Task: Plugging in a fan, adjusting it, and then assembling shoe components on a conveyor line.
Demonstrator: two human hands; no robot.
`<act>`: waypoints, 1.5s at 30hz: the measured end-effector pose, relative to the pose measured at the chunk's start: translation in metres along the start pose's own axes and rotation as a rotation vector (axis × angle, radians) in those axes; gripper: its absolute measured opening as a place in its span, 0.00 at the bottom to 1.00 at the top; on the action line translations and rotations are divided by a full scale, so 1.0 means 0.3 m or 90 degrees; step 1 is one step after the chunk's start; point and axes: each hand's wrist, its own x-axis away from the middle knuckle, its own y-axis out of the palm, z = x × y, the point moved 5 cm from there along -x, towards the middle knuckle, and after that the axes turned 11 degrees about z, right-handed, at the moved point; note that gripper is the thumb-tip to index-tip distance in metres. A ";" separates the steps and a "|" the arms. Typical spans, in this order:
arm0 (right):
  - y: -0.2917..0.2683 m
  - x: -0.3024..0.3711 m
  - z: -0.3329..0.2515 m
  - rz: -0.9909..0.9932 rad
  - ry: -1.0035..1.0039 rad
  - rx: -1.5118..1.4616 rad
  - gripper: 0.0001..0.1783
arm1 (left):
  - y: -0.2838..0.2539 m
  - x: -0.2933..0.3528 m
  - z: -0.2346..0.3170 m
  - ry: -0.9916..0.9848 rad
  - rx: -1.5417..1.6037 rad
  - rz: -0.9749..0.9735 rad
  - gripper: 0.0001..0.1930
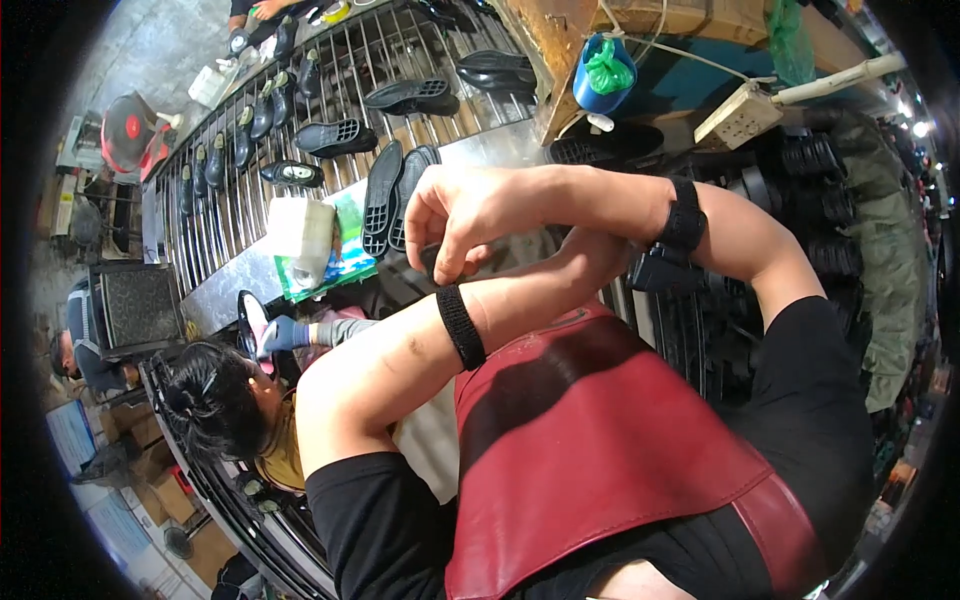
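My bare forearms cross in front of a red apron (610, 430). My right hand (460, 215) hangs over the left forearm, fingers loosely bent and the thumb apart from them; nothing plain shows in it. Just below its fingertips, a black strap (461, 327) circles my left forearm. My left hand (600, 255) lies under the right wrist, its fingers hidden. Beside it, a black strap with a small black box (663, 270) is round my right forearm. Beyond my right hand, black shoe soles (383, 200) with gridded undersides lean at the metal rack's near edge.
A rack of metal bars (430, 50) carries several black shoes and soles (410, 95). A white block (300, 228) rests on a green-and-blue packet (352, 240). A person (215, 400) is close at the left. A blue cup (603, 75) hangs by a wooden board; dark soles (815, 165) are stacked right.
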 end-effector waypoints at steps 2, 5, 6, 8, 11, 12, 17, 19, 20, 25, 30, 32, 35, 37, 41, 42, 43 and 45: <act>0.008 0.000 -0.017 0.045 -0.012 0.025 0.11 | 0.004 -0.100 -0.013 -0.020 0.002 -0.003 0.15; 0.010 0.011 -0.037 0.052 -0.008 0.028 0.09 | 0.016 -0.010 -0.009 -0.041 0.009 -0.005 0.15; 0.014 0.022 -0.043 0.054 -0.007 0.027 0.09 | 0.019 -0.022 -0.010 -0.047 0.011 -0.005 0.15; 0.018 0.047 -0.060 0.100 -0.030 0.070 0.08 | 0.016 0.079 -0.029 -0.061 0.014 -0.006 0.15; 0.051 0.079 -0.105 0.158 -0.129 0.154 0.09 | 0.010 0.112 -0.028 -0.094 0.017 -0.012 0.14; 0.057 0.081 -0.118 0.172 -0.157 0.175 0.09 | 0.009 0.113 -0.040 -0.105 0.017 -0.015 0.14; 0.065 0.080 -0.101 0.205 -0.206 0.232 0.10 | 0.057 0.071 -0.132 -0.133 0.025 -0.013 0.14; 0.079 0.074 -0.065 0.190 -0.208 0.253 0.11 | 0.064 0.072 -0.151 -0.147 0.028 -0.015 0.14; 0.092 0.074 -0.055 0.195 -0.225 0.273 0.11 | 0.059 0.091 -0.158 -0.162 0.028 -0.020 0.14; 0.119 0.117 -0.074 0.218 -0.409 0.365 0.13 | 0.081 0.159 -0.245 -0.188 0.038 -0.022 0.13; 0.135 0.085 -0.036 0.170 -0.232 0.482 0.17 | 0.094 0.113 -0.284 -0.212 0.045 -0.028 0.13; 0.091 0.063 -0.020 0.179 -0.238 0.415 0.16 | 0.087 0.134 -0.258 -0.208 0.051 -0.028 0.13; 0.084 -0.019 0.008 0.216 -0.288 0.297 0.17 | 0.127 0.047 -0.368 -0.254 0.050 -0.039 0.13; 0.050 -0.035 -0.004 0.233 -0.302 0.352 0.18 | 0.185 -0.150 -0.458 -0.246 0.060 -0.031 0.12; 0.062 -0.059 -0.056 0.182 -0.178 0.380 0.17 | 0.188 -0.101 -0.456 -0.258 0.070 -0.033 0.12; 0.068 -0.065 -0.070 0.179 -0.175 0.419 0.17 | 0.186 -0.069 -0.450 -0.261 0.074 -0.032 0.12; 0.092 -0.074 -0.095 0.168 -0.174 0.455 0.17 | 0.168 -0.015 -0.440 -0.272 0.079 -0.035 0.12; 0.105 -0.087 -0.118 0.159 -0.169 0.529 0.16 | 0.159 0.062 -0.419 -0.280 0.089 -0.037 0.12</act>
